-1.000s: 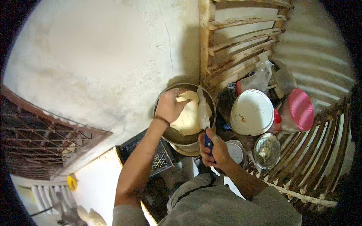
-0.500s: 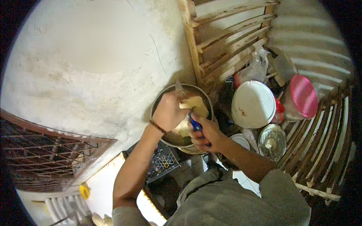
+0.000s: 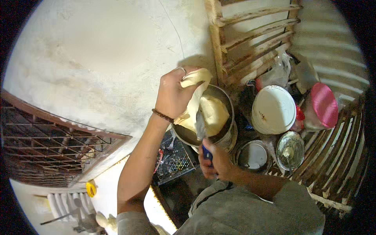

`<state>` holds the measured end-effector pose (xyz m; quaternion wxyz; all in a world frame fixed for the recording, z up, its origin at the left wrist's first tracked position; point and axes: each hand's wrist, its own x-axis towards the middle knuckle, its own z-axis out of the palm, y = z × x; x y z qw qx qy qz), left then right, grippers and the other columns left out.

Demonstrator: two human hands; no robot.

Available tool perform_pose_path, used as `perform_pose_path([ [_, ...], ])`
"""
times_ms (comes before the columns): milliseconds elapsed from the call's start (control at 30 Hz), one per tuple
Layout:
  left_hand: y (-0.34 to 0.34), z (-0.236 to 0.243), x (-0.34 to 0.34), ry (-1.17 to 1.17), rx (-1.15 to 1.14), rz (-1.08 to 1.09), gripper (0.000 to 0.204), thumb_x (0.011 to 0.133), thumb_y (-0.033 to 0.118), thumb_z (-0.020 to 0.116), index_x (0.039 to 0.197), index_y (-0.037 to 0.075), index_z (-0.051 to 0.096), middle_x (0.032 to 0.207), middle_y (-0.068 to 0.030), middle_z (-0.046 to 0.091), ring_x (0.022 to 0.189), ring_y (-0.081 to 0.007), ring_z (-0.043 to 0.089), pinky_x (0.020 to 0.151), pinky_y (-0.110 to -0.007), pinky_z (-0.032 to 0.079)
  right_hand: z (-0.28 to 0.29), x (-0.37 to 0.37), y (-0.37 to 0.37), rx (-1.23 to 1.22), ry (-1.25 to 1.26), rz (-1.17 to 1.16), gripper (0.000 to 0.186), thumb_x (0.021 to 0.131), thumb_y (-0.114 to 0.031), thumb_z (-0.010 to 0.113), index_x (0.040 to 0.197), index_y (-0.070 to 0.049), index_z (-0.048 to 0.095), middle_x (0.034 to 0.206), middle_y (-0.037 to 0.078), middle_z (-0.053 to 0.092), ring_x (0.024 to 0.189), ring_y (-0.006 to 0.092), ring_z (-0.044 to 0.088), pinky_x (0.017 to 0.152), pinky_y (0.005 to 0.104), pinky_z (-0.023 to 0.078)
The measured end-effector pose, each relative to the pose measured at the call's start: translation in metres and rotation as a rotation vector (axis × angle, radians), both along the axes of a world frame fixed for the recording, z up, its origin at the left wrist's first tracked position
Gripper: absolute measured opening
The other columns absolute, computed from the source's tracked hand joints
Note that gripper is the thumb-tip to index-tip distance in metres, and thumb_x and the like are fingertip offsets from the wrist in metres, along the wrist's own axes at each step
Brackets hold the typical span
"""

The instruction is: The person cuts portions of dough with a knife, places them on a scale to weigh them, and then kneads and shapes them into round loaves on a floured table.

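Note:
My left hand (image 3: 172, 94) grips one end of a pale yellow, dough-like mass (image 3: 214, 115), its fingers closed round a fold lifted above the rim. The fold stretches down into a round metal pot (image 3: 230, 98), where the rest lies in a thick, smooth lump. In my right hand (image 3: 219, 160) is a blue-handled tool with a flat grey metal blade (image 3: 200, 127). The blade reaches over the near rim and lies against the mass; whether it is a knife or a scraper I cannot tell.
Right of the pot stand a white bucket (image 3: 274, 109), a pink tub (image 3: 324, 105), a clear bowl (image 3: 290, 150) and a round metal container (image 3: 252, 154). A dark perforated panel (image 3: 176, 160) is below the pot. A pale wall (image 3: 105, 78) and wooden slats (image 3: 258, 29) border the far side.
My left hand has risen, drawing a fold of the pale mass up out of the pot. My right hand has shifted down toward me with the blue-handled tool, and its blade now shows.

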<state>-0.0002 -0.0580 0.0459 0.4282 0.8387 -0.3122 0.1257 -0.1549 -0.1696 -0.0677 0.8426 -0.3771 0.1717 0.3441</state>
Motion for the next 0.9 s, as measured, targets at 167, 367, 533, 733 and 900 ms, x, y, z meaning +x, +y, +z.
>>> perform_pose_path([
  [167, -0.003, 0.073, -0.051, -0.129, -0.334, -0.007, 0.029, 0.084, 0.004, 0.074, 0.113, 0.000, 0.070, 0.099, -0.0067, 0.074, 0.085, -0.0146, 0.067, 0.080, -0.029, 0.054, 0.012, -0.004, 0.046, 0.049, -0.239, 0.148, 0.043, 0.107, -0.049, 0.039, 0.095, -0.010, 0.051, 0.058, -0.003, 0.038, 0.038, 0.0099, 0.034, 0.041, 0.0333, 0.046],
  [367, 0.181, 0.102, -0.194, -0.471, -0.618, 0.198, 0.064, 0.088, 0.037, 0.068, 0.135, 0.000, 0.047, 0.138, -0.0211, 0.052, 0.125, -0.0304, 0.053, 0.107, -0.043, 0.045, -0.005, -0.068, 0.073, -0.032, -0.366, 0.193, 0.041, 0.109, -0.045, 0.038, 0.094, -0.009, 0.051, 0.059, -0.002, 0.039, 0.038, 0.0099, 0.035, 0.041, 0.0306, 0.041],
  [533, 0.303, 0.088, -0.370, -0.257, -0.749, 0.521, 0.074, 0.093, 0.039, 0.059, 0.152, 0.007, 0.029, 0.157, -0.0194, 0.030, 0.144, -0.0347, 0.034, 0.118, -0.051, 0.031, -0.093, -0.154, 0.080, -0.291, -0.303, 0.297, 0.040, 0.108, -0.043, 0.040, 0.093, -0.008, 0.052, 0.059, -0.002, 0.040, 0.039, 0.0105, 0.036, 0.041, 0.0285, 0.036],
  [733, 0.393, -0.171, -0.589, 0.531, 0.234, 1.342, 0.073, 0.097, 0.040, 0.054, 0.158, 0.016, 0.021, 0.165, -0.0108, 0.018, 0.150, -0.0351, 0.023, 0.119, -0.060, 0.025, -0.139, -0.263, 0.089, -0.469, -0.131, 0.316, 0.042, 0.107, -0.047, 0.040, 0.093, -0.009, 0.053, 0.058, -0.003, 0.039, 0.041, 0.0102, 0.036, 0.046, 0.0309, 0.037],
  [900, 0.453, -0.398, -0.787, 1.008, 0.990, 1.485, 0.069, 0.102, 0.048, 0.047, 0.162, 0.031, 0.017, 0.171, 0.0009, 0.000, 0.156, -0.0346, 0.009, 0.114, -0.074, 0.022, -0.142, -0.319, 0.123, -0.522, -0.127, 0.410, 0.045, 0.107, -0.051, 0.040, 0.095, -0.009, 0.053, 0.058, -0.003, 0.040, 0.042, 0.0101, 0.035, 0.046, 0.0311, 0.037],
])
